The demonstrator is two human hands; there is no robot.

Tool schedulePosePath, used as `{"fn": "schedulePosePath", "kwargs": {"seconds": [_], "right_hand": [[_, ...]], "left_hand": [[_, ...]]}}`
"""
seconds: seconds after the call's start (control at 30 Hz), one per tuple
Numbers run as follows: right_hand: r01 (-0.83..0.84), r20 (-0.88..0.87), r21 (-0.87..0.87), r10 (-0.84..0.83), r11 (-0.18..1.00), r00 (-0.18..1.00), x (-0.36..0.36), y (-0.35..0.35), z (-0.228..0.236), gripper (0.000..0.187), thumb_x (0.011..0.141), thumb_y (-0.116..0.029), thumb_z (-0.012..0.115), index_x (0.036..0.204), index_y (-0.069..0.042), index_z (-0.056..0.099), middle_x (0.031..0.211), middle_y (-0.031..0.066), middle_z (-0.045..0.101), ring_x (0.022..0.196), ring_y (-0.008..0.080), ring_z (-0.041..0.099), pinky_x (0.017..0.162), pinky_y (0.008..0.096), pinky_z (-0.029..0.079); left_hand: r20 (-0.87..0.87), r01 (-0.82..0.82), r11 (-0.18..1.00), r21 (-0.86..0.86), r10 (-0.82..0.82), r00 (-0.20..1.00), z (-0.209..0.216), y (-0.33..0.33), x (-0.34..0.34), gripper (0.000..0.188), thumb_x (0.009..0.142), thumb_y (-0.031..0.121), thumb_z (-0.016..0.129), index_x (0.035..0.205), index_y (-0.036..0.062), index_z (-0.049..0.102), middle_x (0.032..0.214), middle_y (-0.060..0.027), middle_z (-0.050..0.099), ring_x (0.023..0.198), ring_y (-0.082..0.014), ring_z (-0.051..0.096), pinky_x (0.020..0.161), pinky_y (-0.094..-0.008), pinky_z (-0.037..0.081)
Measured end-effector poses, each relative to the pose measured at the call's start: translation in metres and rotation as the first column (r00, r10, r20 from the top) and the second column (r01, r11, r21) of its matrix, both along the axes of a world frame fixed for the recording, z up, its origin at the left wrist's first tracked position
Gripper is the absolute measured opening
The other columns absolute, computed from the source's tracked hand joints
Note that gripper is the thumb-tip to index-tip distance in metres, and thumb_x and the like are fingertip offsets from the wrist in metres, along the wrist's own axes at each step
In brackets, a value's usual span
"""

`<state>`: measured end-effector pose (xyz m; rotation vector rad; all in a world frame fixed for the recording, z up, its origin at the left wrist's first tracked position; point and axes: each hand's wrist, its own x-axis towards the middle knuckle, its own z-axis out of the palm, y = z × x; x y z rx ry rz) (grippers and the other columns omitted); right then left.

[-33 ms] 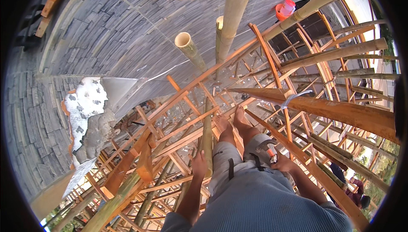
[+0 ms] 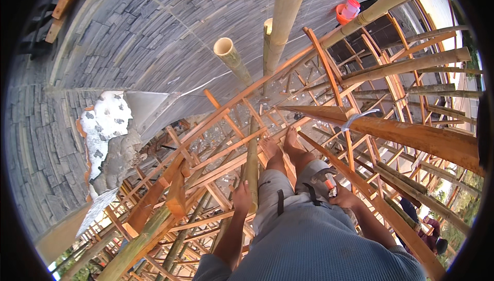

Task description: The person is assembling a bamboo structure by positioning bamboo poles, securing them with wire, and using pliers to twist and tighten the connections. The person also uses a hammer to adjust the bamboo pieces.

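At my right thigh, my right hand (image 2: 343, 197) is closed round a hammer (image 2: 329, 182), with its dark head and an orange-and-pale part showing above the fingers. My left hand (image 2: 242, 196) hangs beside an upright bamboo pole (image 2: 251, 165) with its fingers curled in. Whether it touches the pole or holds anything, I cannot tell. My bare feet (image 2: 291, 138) rest on narrow timber of the scaffold, high above a ground strewn with debris. Close to my right side slants a thick wooden beam (image 2: 411, 129), with a pale tie (image 2: 355, 119) wrapped round it.
A grey stone-patterned wall (image 2: 149, 39) curves ahead and left, with broken white patches (image 2: 108, 119). An open-topped bamboo pole (image 2: 234, 60) and a tall bamboo post (image 2: 283, 19) rise before it. Orange and pink containers (image 2: 350, 10) sit at upper right. Another person (image 2: 429, 234) is at lower right.
The whole view has shifted very slightly. Both hands keep the same pose, and the hammer stays in my right hand.
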<state>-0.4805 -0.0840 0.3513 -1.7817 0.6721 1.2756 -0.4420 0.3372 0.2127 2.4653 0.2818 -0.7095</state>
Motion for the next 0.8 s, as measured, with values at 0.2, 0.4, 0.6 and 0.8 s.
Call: {"fn": "schedulePosePath", "kwargs": {"seconds": [0.2,0.4,0.6,0.8], "right_hand": [[0.024,0.295,-0.226,0.045,0.974,0.954,-0.016,-0.020,-0.017,0.040,0.076,-0.019,0.073,0.109,0.003,0.067,0.089,0.0195,0.072,0.084,0.0327,0.070,0.079,0.0420,0.053],[0.213,0.569,-0.350,0.027,0.912,0.822,0.032,-0.050,-0.008,0.021,0.082,-0.011,0.071,0.092,0.005,0.063,0.074,0.0273,0.065,0.066,0.0422,0.065,0.062,0.0487,0.048],[0.248,0.598,-0.281,-0.033,0.927,0.801,0.043,-0.096,-0.014,0.019,0.077,-0.004,0.066,0.093,0.006,0.063,0.074,0.0286,0.065,0.066,0.0436,0.065,0.062,0.0485,0.048],[0.198,0.518,-0.301,-0.015,0.933,0.855,0.035,-0.131,-0.024,0.030,0.084,-0.020,0.073,0.091,0.008,0.069,0.080,0.0289,0.067,0.075,0.0438,0.069,0.067,0.0491,0.051]], "left_hand": [[0.069,0.047,0.995,0.089,-0.054,0.996,-0.004,-0.003,-0.002,0.036,0.106,0.033,0.045,0.100,0.0021,0.063,0.077,-0.0261,0.067,0.076,-0.0468,0.066,0.077,-0.0572,0.051],[0.053,0.039,0.990,0.133,-0.047,0.998,0.004,-0.017,0.012,0.033,0.106,0.031,0.044,0.098,0.0043,0.061,0.080,-0.0242,0.068,0.079,-0.0455,0.067,0.076,-0.0562,0.051],[0.034,0.033,0.985,0.168,-0.039,0.999,0.014,-0.029,0.029,0.034,0.108,0.031,0.042,0.101,0.0033,0.059,0.095,-0.0255,0.067,0.093,-0.0459,0.064,0.082,-0.0563,0.048],[0.543,-0.229,0.937,-0.264,0.340,0.768,0.106,-0.098,0.203,0.038,0.110,0.026,0.040,0.101,-0.0033,0.063,0.097,-0.0194,0.062,0.095,-0.0377,0.058,0.089,-0.0444,0.045]]}}
